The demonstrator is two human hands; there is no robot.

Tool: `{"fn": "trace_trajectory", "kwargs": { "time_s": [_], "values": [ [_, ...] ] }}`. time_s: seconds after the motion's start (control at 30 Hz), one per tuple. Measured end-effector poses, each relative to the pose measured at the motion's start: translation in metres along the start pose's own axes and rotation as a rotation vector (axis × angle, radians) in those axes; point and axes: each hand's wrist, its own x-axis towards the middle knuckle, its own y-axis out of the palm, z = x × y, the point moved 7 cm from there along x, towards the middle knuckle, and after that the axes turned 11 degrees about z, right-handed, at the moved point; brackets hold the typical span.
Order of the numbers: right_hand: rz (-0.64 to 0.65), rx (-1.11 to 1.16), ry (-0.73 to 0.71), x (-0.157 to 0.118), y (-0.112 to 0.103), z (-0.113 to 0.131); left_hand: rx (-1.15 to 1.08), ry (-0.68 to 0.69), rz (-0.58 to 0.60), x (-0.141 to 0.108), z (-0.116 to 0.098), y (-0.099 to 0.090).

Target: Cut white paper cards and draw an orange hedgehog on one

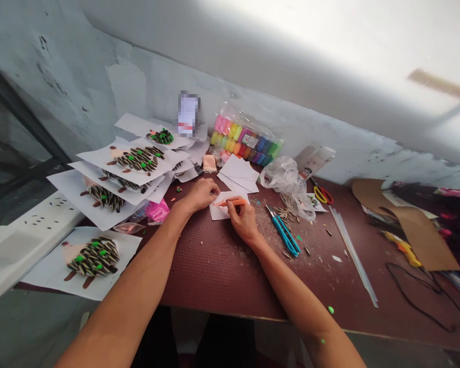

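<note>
Right hand (243,221): fingers closed on an orange pen (235,202), tip at orange lines on the small white paper (219,212). Left hand (202,195): fingers curled by the paper's upper edge; grip cannot be confirmed. Step in hand, as judged: drawing or colouring. A clean stroke would call for steady paper. Pack (247,140) label and bottle (316,161) print: illegible. Phone (188,113) screen: obscured.

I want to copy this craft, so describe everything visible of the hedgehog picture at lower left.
The hedgehog picture lies face up beside the white power strip: a white sheet with a pale pink, clay-like body, a reddish-brown nose and two brown feet. Overlapping dark, pale-edged seeds form its spines, dotted with green blobs. The left forearm crosses in front of its lower right edge.
</note>
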Motion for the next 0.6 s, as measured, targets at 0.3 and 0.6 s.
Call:
{"fn": "trace_trajectory", "kwargs": {
  "time_s": [0.3,0.6],
  "values": [
    [0.018,-0.014,-0.025,0.0007,0.0020,0.0009,0.010,-0.003,0.004,0.0004,-0.0006,0.0005],
    [0.012,-0.054,-0.013,0.0011,0.0023,-0.0015,0.001,0.006,0.000,0.0002,-0.0007,0.0005]
  ]
}}
